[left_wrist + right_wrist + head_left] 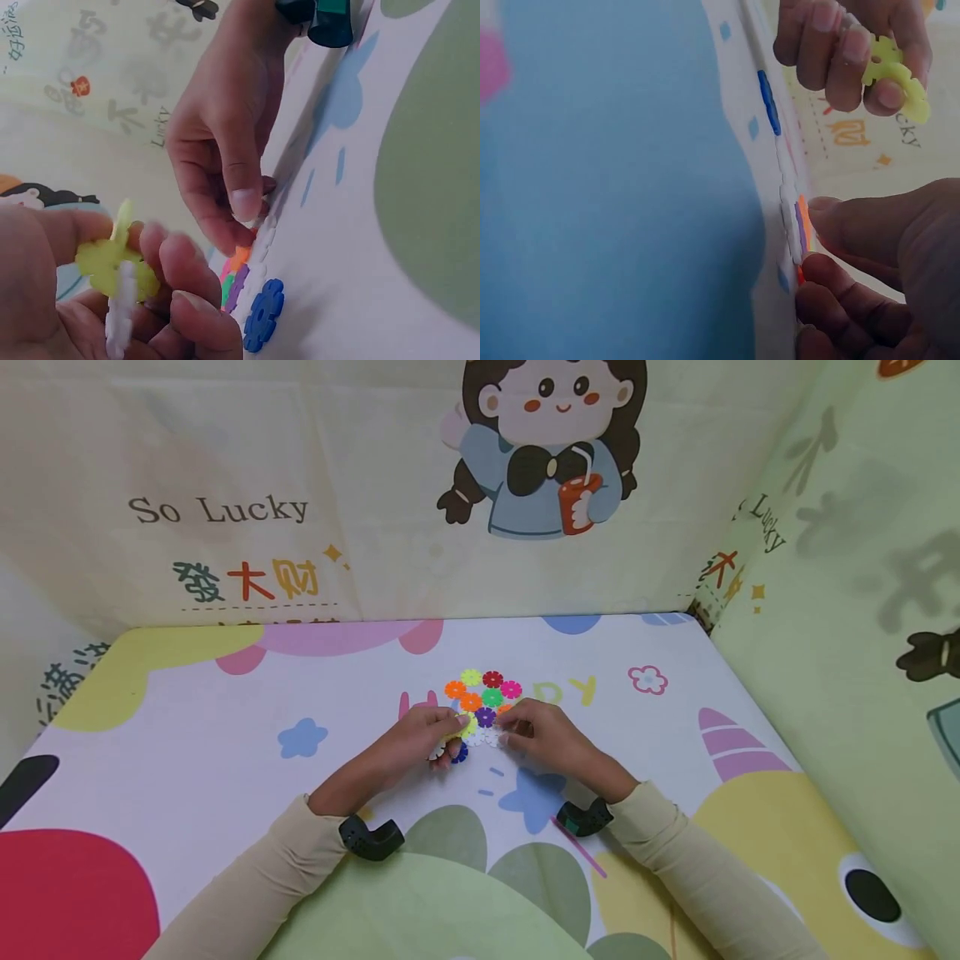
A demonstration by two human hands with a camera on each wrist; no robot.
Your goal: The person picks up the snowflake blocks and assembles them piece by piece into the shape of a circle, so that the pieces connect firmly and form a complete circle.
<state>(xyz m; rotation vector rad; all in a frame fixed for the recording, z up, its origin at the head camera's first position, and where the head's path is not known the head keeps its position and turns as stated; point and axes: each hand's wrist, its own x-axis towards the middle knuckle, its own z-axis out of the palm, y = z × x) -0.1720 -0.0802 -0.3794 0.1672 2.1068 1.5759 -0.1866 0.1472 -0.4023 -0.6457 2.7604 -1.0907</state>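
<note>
Joined flower discs (101, 274) sit pinched in the left hand's grip (423, 735); the right hand's grip (547, 735) stands apart at flat discs (492, 697) on the surface (367, 693); picking seems in hand; the next move needs 1 disc pinched.

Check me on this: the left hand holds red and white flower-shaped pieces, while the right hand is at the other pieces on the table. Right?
Not quite: the left hand holds yellow pieces with the white piece, not red, as the left wrist view shows. The right hand is indeed at the other pieces on the table.
</note>
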